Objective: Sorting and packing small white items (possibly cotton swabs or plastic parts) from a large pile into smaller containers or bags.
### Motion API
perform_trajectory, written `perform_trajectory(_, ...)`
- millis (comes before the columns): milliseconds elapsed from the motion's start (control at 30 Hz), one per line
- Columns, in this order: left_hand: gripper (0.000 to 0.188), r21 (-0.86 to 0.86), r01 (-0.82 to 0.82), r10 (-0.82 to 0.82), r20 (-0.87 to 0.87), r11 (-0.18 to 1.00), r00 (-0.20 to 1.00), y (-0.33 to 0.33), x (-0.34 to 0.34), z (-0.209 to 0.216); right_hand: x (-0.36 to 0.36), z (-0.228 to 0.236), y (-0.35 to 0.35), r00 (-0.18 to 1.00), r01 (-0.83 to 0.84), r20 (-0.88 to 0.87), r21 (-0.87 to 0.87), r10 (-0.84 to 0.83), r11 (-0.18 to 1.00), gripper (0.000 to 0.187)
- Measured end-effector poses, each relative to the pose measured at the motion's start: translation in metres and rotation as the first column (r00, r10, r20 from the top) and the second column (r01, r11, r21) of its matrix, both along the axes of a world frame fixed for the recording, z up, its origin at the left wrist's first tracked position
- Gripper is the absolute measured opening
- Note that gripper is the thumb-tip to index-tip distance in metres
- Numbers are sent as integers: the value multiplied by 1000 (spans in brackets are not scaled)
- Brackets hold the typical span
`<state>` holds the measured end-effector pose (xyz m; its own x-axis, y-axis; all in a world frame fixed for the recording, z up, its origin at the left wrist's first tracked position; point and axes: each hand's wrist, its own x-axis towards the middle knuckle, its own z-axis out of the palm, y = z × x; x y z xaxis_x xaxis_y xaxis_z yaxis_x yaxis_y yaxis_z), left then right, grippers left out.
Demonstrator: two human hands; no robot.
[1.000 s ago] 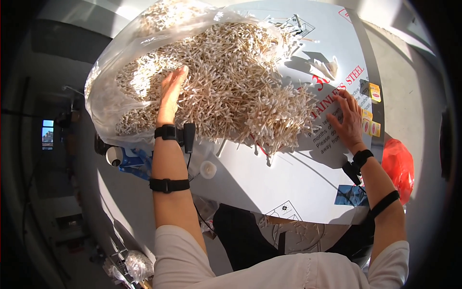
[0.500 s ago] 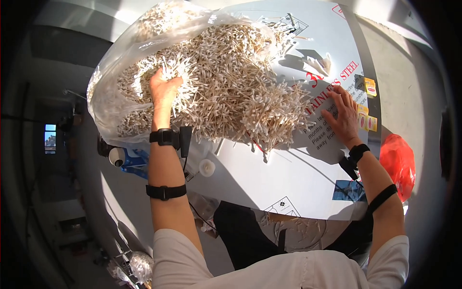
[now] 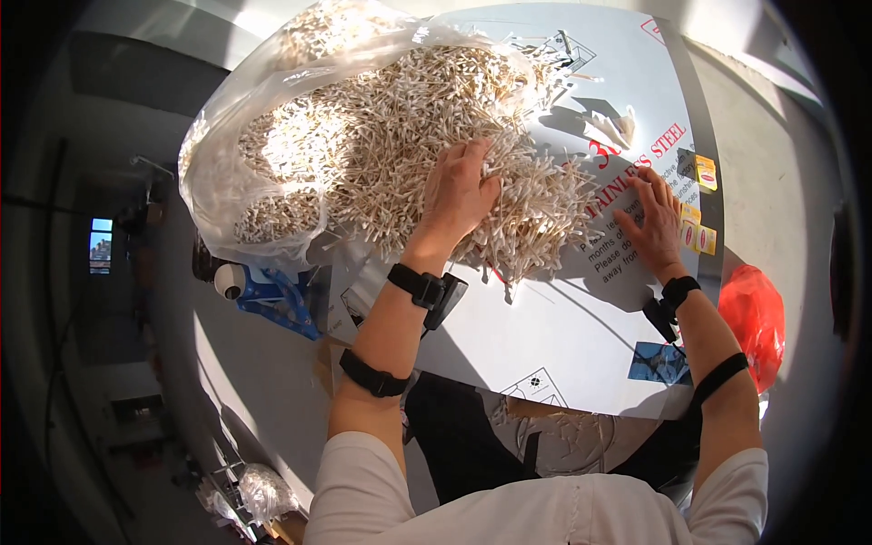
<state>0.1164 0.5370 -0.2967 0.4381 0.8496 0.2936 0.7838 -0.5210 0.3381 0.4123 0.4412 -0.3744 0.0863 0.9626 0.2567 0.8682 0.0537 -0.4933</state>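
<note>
A broad heap of cotton swabs [image 3: 391, 154] spills from a large clear plastic bag [image 3: 207, 168] across the printed sheet [image 3: 545, 331] covering the table. My left hand [image 3: 459, 195] rests on the right half of the heap, fingers extended and thumb apart, touching the swabs; its fingertips partly blend into them. Right of the heap, my right hand [image 3: 656, 222] is on or just over the sheet with its fingers spread, holding nothing. Both wrists wear black straps.
A crumpled white piece [image 3: 612, 127] lies beyond my right hand. Small yellow packets [image 3: 706, 171] sit along the sheet's right edge. A red plastic bag [image 3: 754, 313] is at the right. Near the table's left side is a blue-and-white item [image 3: 277, 300].
My left hand has left the bag's mouth at the left and moved right onto the heap's right half. My right hand has stayed nearly in place.
</note>
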Motion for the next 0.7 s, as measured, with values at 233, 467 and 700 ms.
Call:
perform_trajectory(233,56,-62,-19,12,-107,998,994,-26,16,3,1,-2,1,1000,-5,28,3,5,1000,53)
perform_trajectory(467,83,-202,-418,372,-230,886,899,4,-59,9,3,-3,-2,999,-5,40,12,4,1000,55)
perform_trajectory(700,43,-197,-416,412,-62,888,909,42,-92,-11,-2,-2,0,999,-39,30,57,37,998,55)
